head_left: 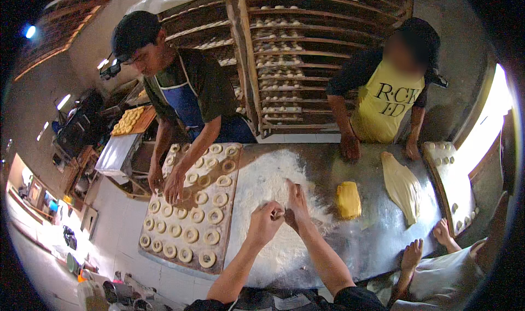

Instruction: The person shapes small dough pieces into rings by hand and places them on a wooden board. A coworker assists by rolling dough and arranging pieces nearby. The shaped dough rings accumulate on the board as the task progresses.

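Note:
Over a floured patch in the middle of the metal-topped table (350, 251), my two hands are held close together. My left hand (267, 221) is curled closed against the other hand; anything inside its fingers is hidden. My right hand (297, 207) has its fingers stretched out and pointing away from me. White flour (276, 174) is spread beneath and beyond both hands. To the right sits a yellow, butter-like block (348, 200), and past it a long pale sheet of dough (402, 185). Rows of dough rings (191, 234) lie on a floured board (225, 232) at my left.
A co-worker in a blue apron (183, 100) reaches over the ring board. Another in a yellow apron (383, 100) stands across the table. Someone's hands (413, 254) are at the near right. Behind stands a wooden rack (240, 54); a board with dough balls (454, 185) lies far right.

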Tool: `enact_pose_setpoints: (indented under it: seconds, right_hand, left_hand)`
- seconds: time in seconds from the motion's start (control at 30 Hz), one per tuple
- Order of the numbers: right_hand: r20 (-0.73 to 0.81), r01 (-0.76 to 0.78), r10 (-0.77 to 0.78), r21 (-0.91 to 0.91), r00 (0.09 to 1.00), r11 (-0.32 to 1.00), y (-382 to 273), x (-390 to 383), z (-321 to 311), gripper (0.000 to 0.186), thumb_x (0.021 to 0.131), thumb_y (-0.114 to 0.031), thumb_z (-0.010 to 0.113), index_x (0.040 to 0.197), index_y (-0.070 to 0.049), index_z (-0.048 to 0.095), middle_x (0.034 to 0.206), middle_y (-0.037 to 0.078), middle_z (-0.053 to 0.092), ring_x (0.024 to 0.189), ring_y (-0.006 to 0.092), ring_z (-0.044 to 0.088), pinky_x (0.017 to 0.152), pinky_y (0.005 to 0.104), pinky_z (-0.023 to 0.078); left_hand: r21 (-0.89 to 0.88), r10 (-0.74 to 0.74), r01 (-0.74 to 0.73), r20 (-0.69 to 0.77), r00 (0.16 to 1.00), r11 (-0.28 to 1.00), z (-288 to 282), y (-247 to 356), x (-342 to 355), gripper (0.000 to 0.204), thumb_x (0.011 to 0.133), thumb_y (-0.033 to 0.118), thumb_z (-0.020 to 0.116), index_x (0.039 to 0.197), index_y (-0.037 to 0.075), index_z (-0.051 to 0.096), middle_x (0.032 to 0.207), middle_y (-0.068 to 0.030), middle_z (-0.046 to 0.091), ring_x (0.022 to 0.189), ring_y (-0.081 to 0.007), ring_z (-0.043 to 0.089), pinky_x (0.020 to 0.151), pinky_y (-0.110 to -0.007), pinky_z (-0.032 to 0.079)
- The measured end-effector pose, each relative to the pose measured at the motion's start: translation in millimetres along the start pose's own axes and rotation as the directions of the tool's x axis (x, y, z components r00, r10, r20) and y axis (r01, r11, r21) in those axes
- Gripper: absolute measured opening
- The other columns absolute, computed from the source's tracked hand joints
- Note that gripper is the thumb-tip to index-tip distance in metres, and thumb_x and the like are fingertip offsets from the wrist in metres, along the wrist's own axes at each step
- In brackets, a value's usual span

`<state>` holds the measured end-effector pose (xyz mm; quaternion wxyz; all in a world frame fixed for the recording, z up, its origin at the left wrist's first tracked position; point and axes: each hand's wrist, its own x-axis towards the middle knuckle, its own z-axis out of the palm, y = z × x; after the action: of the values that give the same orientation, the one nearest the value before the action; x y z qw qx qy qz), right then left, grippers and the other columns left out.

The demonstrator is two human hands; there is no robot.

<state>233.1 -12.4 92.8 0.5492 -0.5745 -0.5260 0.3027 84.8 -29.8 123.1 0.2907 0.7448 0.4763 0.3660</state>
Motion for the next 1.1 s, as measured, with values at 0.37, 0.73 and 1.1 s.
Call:
enact_pose_setpoints:
  seconds: [0.37, 0.73, 1.1]
  right_hand:
    - [0.636, -0.58, -0.124, 0.754, 0.762, 0.308, 4, -14, 22, 0.04, 0.093, -0.022, 0.061, 0.127, -0.005, 0.047, 0.105, 0.013, 0.066, 0.094, 0.0219, 0.066, 0.084, 0.0338, 0.052]
    - [0.603, -0.628, 0.255, 0.558, 0.756, 0.542, -41, -21, 163, 0.078, 0.094, -0.072, 0.038, 0.143, -0.011, 0.039, 0.097, 0.007, 0.063, 0.065, 0.0143, 0.055, 0.06, 0.0244, 0.047]
    - [0.56, -0.393, 0.062, 0.494, 0.826, 0.776, -27, -9, 390, 0.065, 0.096, -0.065, 0.042, 0.137, -0.015, 0.044, 0.115, 0.006, 0.058, 0.088, 0.0163, 0.062, 0.068, 0.0293, 0.054]
  left_hand:
    - [-0.822, -0.153, 0.033, -0.066, 0.986, 0.569, -18, -35, -28, 0.04, 0.093, 0.005, 0.053, 0.13, 0.009, 0.039, 0.082, 0.0001, 0.051, 0.073, -0.008, 0.048, 0.069, -0.025, 0.042]
    - [0.099, -0.038, 0.074, -0.328, 0.944, 0.992, -91, -103, -47, 0.035, 0.105, 0.037, 0.035, 0.122, 0.007, 0.041, 0.071, -0.0211, 0.064, 0.064, -0.0464, 0.063, 0.057, -0.053, 0.049]
    - [-0.146, -0.249, 0.209, -0.359, 0.9, 0.967, -273, -252, -27, 0.018, 0.1, 0.019, 0.049, 0.115, 0.009, 0.048, 0.066, -0.0209, 0.06, 0.062, -0.0424, 0.064, 0.054, -0.05, 0.048]
